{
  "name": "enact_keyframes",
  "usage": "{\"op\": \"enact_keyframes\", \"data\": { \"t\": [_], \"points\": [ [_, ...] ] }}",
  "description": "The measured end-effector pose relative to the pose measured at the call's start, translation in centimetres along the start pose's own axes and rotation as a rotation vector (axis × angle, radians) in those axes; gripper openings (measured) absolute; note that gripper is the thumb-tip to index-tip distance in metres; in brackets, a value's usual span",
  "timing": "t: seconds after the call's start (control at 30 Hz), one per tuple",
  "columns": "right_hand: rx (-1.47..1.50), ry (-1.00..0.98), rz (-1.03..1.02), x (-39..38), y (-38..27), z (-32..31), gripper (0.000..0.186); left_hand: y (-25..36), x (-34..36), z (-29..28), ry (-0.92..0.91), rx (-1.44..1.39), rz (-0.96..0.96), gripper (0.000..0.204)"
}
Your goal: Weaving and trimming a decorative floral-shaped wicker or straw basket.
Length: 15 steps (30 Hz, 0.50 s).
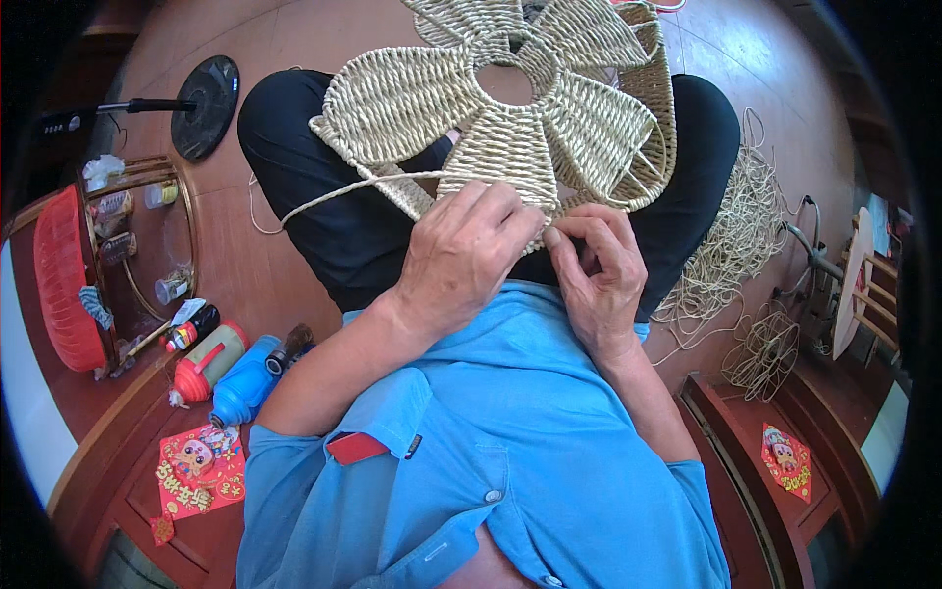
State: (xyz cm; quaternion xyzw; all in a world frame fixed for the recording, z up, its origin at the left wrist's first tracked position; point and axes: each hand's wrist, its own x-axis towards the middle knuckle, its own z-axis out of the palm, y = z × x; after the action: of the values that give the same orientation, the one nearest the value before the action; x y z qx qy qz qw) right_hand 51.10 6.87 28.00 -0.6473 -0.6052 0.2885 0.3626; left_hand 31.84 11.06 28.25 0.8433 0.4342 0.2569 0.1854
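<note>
A flower-shaped piece of wickerwork (402, 98), woven from pale twisted straw cord, rests over my lap and knees. It has several broad petals around a round central hole, with a curved woven wall (659, 108) beneath on the right. My left hand (456, 250) is closed on the lower tip of the nearest petal. Pinched at that same tip are the thumb and forefinger of my right hand (601, 275); what they hold is too small to make out. A loose straw cord (343, 188) runs left from the near petal and hangs past my knee.
A large heap of straw cord (731, 231) lies on the floor at the right, with a smaller coil (763, 351) nearer. To the left stand a round black base (205, 108), a rack with a red basket (67, 280), and green and blue flasks (245, 381).
</note>
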Motion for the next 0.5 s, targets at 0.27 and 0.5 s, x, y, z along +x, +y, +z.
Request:
{"op": "enact_keyframes", "data": {
  "t": [0.27, 0.5],
  "points": [
    [0.009, -0.033, 0.041, -0.2, 0.0, -0.2, 0.010, 0.1, 1.0, 0.9, 0.043, 0.025, -0.019, 0.015],
    [-0.055, -0.120, 0.055, 0.6, -0.3, -0.8, 0.012, 0.6, 0.5, 0.9, 0.039, 0.012, -0.065, 0.017]
  ]
}}
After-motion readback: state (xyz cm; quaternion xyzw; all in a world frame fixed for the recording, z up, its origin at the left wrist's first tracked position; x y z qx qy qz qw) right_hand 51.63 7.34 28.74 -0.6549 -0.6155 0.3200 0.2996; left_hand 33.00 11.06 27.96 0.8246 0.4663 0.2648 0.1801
